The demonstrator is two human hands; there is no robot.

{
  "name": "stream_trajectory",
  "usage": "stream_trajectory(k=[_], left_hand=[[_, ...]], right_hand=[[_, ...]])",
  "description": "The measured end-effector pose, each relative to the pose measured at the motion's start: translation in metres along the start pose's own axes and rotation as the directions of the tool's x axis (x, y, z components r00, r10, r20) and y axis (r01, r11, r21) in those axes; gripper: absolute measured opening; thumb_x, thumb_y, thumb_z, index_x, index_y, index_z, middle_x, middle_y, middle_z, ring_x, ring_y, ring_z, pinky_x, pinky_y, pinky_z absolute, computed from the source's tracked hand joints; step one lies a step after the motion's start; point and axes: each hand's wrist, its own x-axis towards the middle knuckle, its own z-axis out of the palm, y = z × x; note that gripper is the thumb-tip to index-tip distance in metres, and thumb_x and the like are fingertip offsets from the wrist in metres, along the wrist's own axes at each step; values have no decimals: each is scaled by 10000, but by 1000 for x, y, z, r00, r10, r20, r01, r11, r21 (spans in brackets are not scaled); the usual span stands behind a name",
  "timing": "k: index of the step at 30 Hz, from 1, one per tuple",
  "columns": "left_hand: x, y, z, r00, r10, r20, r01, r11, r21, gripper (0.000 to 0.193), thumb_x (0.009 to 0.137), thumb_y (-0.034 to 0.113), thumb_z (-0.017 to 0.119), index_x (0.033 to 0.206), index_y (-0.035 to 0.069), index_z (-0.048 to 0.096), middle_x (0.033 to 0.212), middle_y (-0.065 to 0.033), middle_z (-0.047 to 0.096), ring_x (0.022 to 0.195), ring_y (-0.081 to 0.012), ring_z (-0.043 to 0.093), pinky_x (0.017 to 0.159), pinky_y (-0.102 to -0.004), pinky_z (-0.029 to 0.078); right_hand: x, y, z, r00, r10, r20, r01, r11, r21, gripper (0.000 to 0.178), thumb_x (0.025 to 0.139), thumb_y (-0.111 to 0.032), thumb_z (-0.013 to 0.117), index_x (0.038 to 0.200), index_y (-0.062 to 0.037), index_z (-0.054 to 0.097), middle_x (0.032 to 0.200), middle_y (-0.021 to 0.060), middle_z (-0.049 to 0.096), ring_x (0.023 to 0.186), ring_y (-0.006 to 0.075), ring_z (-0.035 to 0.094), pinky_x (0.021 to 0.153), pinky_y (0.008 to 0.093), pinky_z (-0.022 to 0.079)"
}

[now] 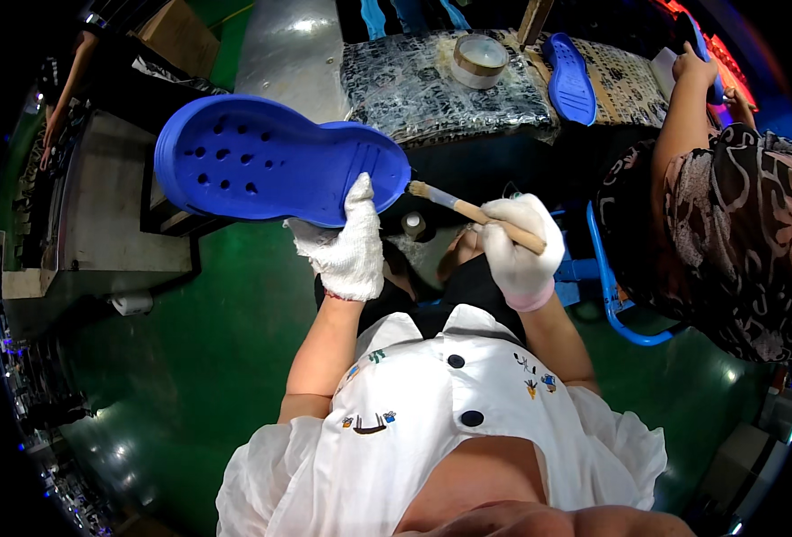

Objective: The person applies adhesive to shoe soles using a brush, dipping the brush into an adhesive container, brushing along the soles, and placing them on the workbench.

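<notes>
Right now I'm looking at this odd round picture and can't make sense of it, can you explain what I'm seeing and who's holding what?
There is no machine here. A camera worn on a person's head looks down at their own hands, and its wide lens bends the edges. Both hands wear white gloves. The left hand holds up a blue shoe sole with small holes. The right hand grips a wooden-handled brush, its bristles at the sole's edge. Beyond, a patterned worktable carries a roll of tape and another blue sole. On the right sits a co-worker in patterned clothing.

A blue perforated shoe sole (275,159) is being held up, lying flat, left of centre. A wooden-handled brush (475,213) is being pointed at its right end.
</notes>
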Motion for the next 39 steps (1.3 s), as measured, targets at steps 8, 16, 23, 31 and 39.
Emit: stream_trajectory(k=[8,16,23,31,39], left_hand=[[0,-14,-4,999,-37,-4,37,999,-3,547,758,30,749,1206,-9,437,1140,-130,557,984,-176,576,878,-325,488],[-1,-6,10,1000,5,-30,-7,998,-64,499,753,-60,715,1184,4,470,1106,-120,576,935,-170,598,867,-335,519],[-2,-1,14,956,-173,238,104,955,276,384,805,45,706,1130,4,508,1017,-76,616,883,-139,590,808,-282,497],[-43,-8,89,498,-470,728,371,875,311,434,844,262,674,1096,-46,501,890,-80,620,696,-92,587,586,-242,516],[-34,-31,182,170,-649,741,492,708,507,298,877,271,574,891,-27,579,682,-98,623,414,-124,521,335,-230,377]], right_hand=[[0,-2,-1,1000,10,5,-10,1000,-3,223,691,164,545,875,57,608,735,135,596,589,181,604,522,244,472],[3,5,-3,998,8,67,-9,1000,10,214,717,142,542,912,72,596,772,141,598,648,192,631,575,254,504],[-46,60,-3,730,650,-210,-535,736,415,99,893,-21,527,950,19,598,805,80,627,697,119,634,615,225,490],[-155,137,36,728,667,-155,-629,741,236,324,907,-224,539,1168,-31,549,1094,158,595,996,294,579,858,350,458],[-134,107,18,778,619,108,-585,776,-235,217,853,-250,563,905,-60,654,796,183,649,736,370,627,664,444,501]])
